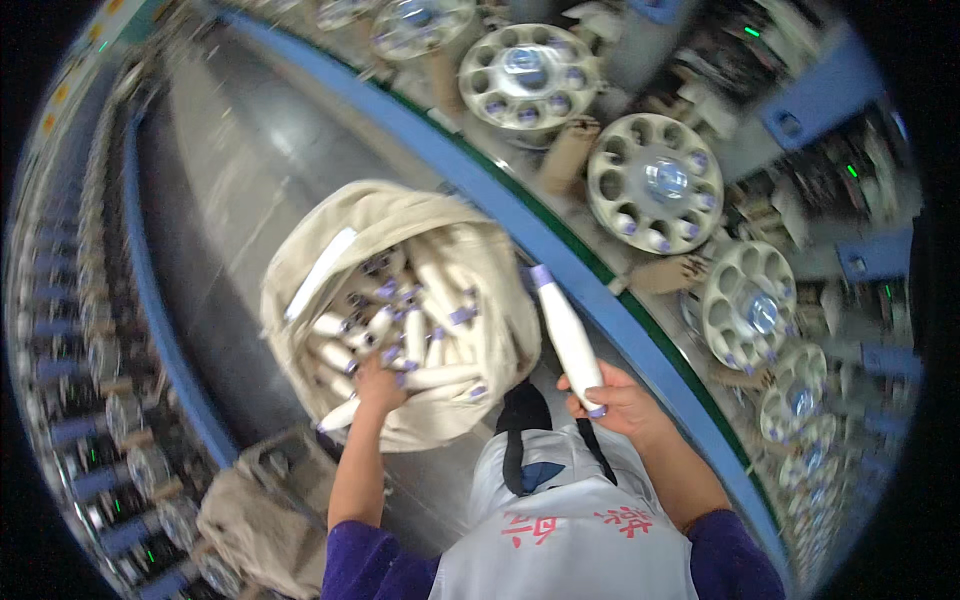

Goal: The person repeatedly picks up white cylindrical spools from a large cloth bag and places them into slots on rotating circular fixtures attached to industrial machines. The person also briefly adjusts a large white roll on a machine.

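My right hand (612, 400) is closed round the lower end of a yarn bobbin (568, 335), wound with white yarn on a purple-tipped tube. The bobbin stands tilted, its upper tip leaning left, beside the cloth sack. Reaching into that cream canvas sack (300, 262), my left hand (380, 386) touches the heap at its near side. Several similar bobbins (445, 375) lie jumbled there, with purple and dark tube ends showing. My left fingers are partly hidden and blurred among them, so their grip is unclear.
Along the right runs a blue machine rail (440, 150) with round white bobbin holders (655, 182) above it, several holding bobbins. Another machine row (110, 400) lines the left of the aisle. A beige cloth-covered container (265, 520) stands at the lower left.
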Demonstrator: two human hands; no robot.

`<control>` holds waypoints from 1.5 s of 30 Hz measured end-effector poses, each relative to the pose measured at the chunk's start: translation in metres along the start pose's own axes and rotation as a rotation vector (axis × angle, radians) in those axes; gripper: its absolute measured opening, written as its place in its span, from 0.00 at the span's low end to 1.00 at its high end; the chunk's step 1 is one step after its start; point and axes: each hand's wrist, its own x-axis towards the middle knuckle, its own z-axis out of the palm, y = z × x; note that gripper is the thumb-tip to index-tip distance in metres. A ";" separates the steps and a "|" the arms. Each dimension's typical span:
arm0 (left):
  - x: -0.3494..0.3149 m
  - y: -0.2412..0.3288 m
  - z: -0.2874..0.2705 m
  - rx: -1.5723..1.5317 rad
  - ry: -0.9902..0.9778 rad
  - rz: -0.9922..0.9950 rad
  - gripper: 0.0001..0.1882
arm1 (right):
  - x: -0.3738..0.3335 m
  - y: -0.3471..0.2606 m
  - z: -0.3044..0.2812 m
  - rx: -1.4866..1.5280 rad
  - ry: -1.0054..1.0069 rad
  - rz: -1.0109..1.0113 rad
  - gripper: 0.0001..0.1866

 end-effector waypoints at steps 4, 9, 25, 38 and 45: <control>0.006 -0.027 -0.005 -0.104 -0.234 0.159 0.30 | -0.051 -0.011 -0.018 -0.241 0.067 -0.125 0.31; -0.062 0.012 -0.112 -0.843 0.033 0.232 0.18 | -0.118 -0.014 -0.042 -0.257 0.326 -0.109 0.27; -0.180 0.565 -0.091 -1.247 -1.162 1.044 0.17 | -0.356 -0.059 -0.206 -0.669 0.730 -0.390 0.23; -0.284 0.726 -0.006 -1.064 -0.370 0.803 0.17 | -0.405 -0.142 -0.285 -0.760 0.845 -0.994 0.08; -0.289 0.739 0.020 -0.852 -0.123 1.065 0.16 | -0.473 -0.153 -0.327 -0.931 0.659 -0.386 0.11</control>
